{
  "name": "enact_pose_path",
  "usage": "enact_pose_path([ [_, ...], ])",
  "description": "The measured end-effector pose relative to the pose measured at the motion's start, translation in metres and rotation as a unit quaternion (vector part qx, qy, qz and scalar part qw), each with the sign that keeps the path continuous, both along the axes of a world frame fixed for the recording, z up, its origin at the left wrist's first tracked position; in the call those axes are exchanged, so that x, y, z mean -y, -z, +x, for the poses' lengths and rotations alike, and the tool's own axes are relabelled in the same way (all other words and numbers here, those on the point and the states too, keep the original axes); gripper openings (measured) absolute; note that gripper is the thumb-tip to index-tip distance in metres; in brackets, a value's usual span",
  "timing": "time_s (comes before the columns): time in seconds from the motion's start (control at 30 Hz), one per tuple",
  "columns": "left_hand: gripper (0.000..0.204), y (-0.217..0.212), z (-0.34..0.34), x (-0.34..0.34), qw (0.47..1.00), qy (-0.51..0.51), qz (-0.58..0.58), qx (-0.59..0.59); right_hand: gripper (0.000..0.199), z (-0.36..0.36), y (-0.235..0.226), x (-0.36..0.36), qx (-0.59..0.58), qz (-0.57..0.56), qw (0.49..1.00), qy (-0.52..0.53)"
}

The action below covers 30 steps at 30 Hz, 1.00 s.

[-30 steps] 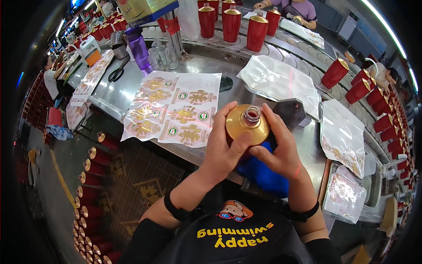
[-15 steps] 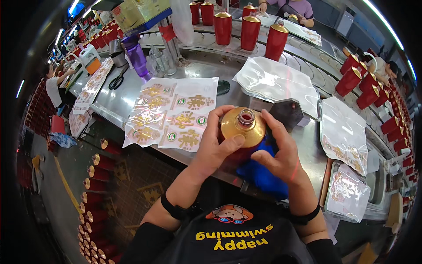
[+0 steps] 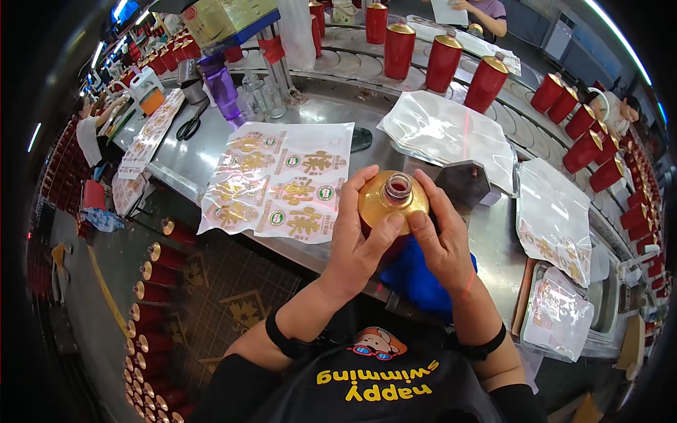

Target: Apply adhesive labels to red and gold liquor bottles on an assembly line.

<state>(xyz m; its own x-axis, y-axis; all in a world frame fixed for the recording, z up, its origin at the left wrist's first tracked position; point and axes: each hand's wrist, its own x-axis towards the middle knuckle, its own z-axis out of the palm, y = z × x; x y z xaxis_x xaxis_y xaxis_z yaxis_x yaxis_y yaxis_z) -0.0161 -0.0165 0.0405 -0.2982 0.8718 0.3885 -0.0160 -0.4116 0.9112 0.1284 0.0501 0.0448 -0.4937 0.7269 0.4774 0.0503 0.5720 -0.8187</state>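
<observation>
Between my two hands is a red bottle with a gold shoulder [image 3: 381, 202] and an uncapped clear neck, seen from above. My left hand [image 3: 356, 240] wraps its left side, thumb lying on the gold. On the other side my right hand [image 3: 444, 240] curls round it, its thumb also pressing on the gold near the left one. Most of the red body is hidden under the hands. Below them lies a blue cloth [image 3: 423, 282]. To the left, a sheet of gold-and-green decals [image 3: 278, 183] lies flat on the metal table [image 3: 176, 166].
A stack of white backing sheets [image 3: 444, 134] and a dark polygonal block [image 3: 463, 183] are beyond my right hand. Red bottles [image 3: 444, 62] ride a curved conveyor behind. Scissors [image 3: 189, 127] and a purple bottle [image 3: 220, 88] stand far left. Across the conveyor sits another person [image 3: 486, 14].
My right hand has closed in on the bottle, its thumb now on the gold shoulder. The bottles on the conveyor have shifted to the right.
</observation>
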Motion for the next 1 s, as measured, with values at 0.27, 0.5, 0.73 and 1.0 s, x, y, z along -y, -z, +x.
enact_pose_path([
  [0.27,0.064,0.002,-0.001,0.005,0.999,0.029,-0.010,0.039,0.075,0.004,0.005,-0.005,-0.024,0.008,0.998,-0.054],
  [0.5,0.056,0.023,-0.014,0.011,0.944,-0.128,0.170,-0.254,0.088,0.007,0.012,-0.011,0.016,0.003,0.998,-0.056],
  [0.73,0.045,-0.007,-0.005,0.027,0.856,-0.127,0.197,-0.461,0.082,0.006,0.014,-0.012,0.001,0.030,0.998,-0.057],
  [1.0,0.047,-0.018,0.010,0.030,0.843,-0.155,0.117,-0.501,0.082,0.007,0.016,-0.012,0.011,0.032,0.998,-0.049],
])
